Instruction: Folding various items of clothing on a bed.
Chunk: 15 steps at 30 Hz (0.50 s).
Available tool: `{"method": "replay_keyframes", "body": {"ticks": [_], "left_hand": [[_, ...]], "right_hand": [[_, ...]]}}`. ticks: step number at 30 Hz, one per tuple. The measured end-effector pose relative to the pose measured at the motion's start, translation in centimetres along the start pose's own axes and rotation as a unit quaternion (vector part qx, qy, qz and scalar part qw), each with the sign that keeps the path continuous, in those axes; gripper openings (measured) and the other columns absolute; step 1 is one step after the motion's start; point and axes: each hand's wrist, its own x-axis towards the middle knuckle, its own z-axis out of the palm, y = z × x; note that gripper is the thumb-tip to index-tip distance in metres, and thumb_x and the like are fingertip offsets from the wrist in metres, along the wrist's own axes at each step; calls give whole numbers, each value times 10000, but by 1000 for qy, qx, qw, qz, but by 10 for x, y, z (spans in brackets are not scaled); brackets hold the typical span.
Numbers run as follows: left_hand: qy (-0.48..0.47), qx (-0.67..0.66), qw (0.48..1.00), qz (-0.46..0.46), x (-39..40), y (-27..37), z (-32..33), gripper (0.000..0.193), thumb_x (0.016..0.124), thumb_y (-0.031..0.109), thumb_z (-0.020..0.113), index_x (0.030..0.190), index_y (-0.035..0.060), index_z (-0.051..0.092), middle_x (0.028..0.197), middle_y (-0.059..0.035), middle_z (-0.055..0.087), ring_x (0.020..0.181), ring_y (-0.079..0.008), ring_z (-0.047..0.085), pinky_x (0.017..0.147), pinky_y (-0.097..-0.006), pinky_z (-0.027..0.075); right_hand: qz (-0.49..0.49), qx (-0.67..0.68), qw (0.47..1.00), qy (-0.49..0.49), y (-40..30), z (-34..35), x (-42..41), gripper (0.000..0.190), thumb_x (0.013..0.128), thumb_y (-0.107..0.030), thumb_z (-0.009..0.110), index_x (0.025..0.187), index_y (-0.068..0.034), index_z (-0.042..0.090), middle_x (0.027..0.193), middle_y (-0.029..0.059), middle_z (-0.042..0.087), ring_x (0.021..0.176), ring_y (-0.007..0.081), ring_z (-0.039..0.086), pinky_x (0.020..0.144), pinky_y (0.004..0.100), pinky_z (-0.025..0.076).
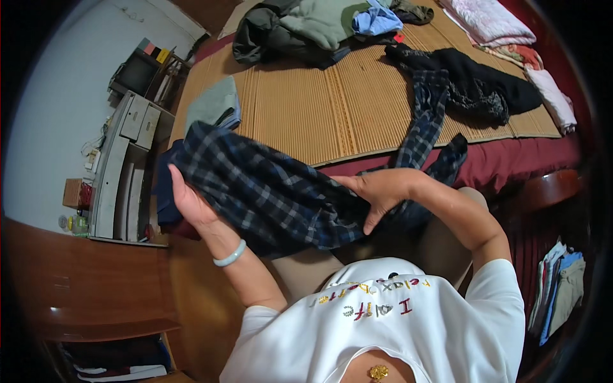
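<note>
A dark blue and black plaid shirt [268, 186] stretches across my lap and the bed's edge, with its sleeves trailing to the right over the bed. My left hand [191, 198] supports the shirt's left end from beneath, its thumb up and most fingers hidden by the cloth. At the shirt's right part my right hand [383, 191] presses on the fabric, thumb and finger spread; whether it grips the cloth is not plain. Just beyond the left end lies a folded pale green garment [213, 100]. A black garment with grey patterning [469, 86] touches the far sleeve.
A bamboo mat [297, 110] covers the bed. A pile of clothes [321, 24] lies at its far side, folded bedding [493, 21] at the far right. Drawers [139, 117] stand left; a wooden stool [546, 189] and several folded clothes [565, 292] are at the right.
</note>
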Motion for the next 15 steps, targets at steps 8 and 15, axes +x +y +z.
{"method": "replay_keyframes", "body": {"ticks": [8, 15], "left_hand": [[52, 210, 976, 23, 131, 44, 109, 545, 1049, 334, 334, 1315, -124, 462, 1378, -262, 500, 1272, -366, 500, 1117, -478, 352], [-34, 323, 926, 191, 267, 86, 260, 456, 1032, 264, 413, 1277, -109, 507, 1311, -225, 570, 1230, -343, 528, 1105, -455, 362]], "right_hand": [[114, -143, 966, 184, 24, -85, -75, 474, 733, -183, 730, 1183, -79, 622, 986, 191, 685, 906, 313, 665, 805, 391, 511], [35, -200, 730, 652, -16, -284, -187, 308, 837, -41, 662, 1144, -42, 632, 975, -7, 650, 957, 89, 578, 858, 263, 468]]}}
